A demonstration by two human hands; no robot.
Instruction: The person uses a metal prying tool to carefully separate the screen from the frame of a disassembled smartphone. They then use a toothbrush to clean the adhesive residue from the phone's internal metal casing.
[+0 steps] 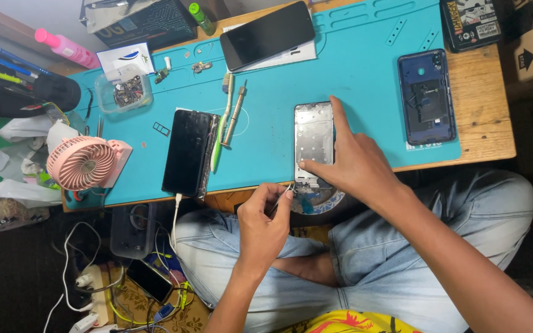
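- Your right hand [356, 163] lies on the phone frame [313, 139]: the index finger runs straight up along the frame's right edge, the thumb presses its lower end, and the other fingers are curled.
- The frame, silver and stripped, lies upright on the mat [353, 68], its lower end at the table's near edge.
- Your left hand [263, 225] hovers just below that near edge, over your lap, with its fingers pressed together in a pinch on tweezers [280, 197].
- The tweezers' tip points up toward the frame's lower end; whether it touches the frame cannot be told.
- A round dish [316, 200] shows between your two hands, partly under the right wrist.
- Left of the frame, a toothbrush [222, 123] and a screwdriver [234, 116] lie side by side on the mat.
- Further left, a black phone [186, 151] lies face up, with a white cable [175, 216] hanging from its lower end.
- A pink fan [81, 163] stands at the mat's left edge.
- A blue back cover [427, 95] lies well to the right of the frame.
- A second dark phone [266, 34] rests at the mat's far edge.
- A clear box [124, 92] of small parts sits at the far left.
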